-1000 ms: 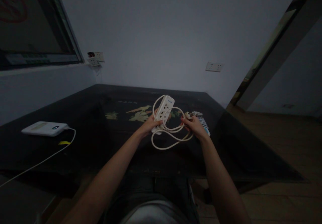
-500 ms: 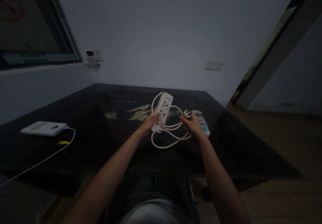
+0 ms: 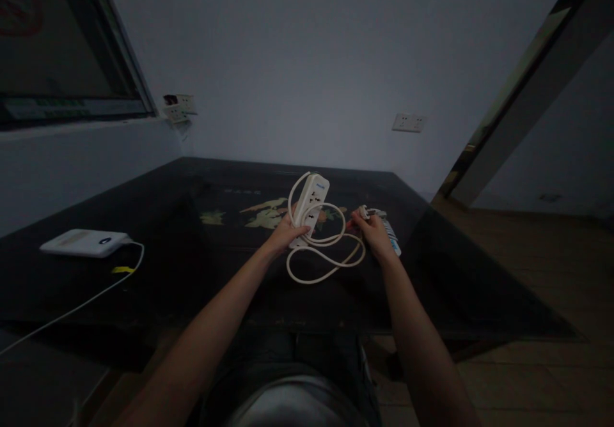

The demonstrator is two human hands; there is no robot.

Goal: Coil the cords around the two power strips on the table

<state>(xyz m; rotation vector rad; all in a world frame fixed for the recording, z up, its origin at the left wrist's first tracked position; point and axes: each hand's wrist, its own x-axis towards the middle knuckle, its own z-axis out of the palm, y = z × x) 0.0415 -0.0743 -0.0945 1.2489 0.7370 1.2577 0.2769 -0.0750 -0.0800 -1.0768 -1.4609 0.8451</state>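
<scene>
My left hand (image 3: 286, 232) is closed around the lower part of a white power strip (image 3: 315, 192), its thumb over the front. The strip is tilted, sockets facing up. Its white cord (image 3: 320, 280) runs in loose loops across the strip and over the table in front. Between the fingers of my right hand (image 3: 371, 230) is the plug (image 3: 364, 211) at the cord's end. Just behind and to the right of that hand lies a second strip-like white and blue thing (image 3: 394, 243) wrapped in grey cord, partly hidden by the hand.
A dark table (image 3: 192, 299) with a painted flower pattern stands against the wall. At its left lies a white power bank-like device (image 3: 86, 243) with a white cable (image 3: 96, 296) and a yellow tag (image 3: 123, 270). Wall sockets (image 3: 409, 123) are at the back.
My right hand has shifted slightly right with the plug and turned it, drawing the cord along. The left hand's thumb has slid a little over the strip, which stays nearly in place.
</scene>
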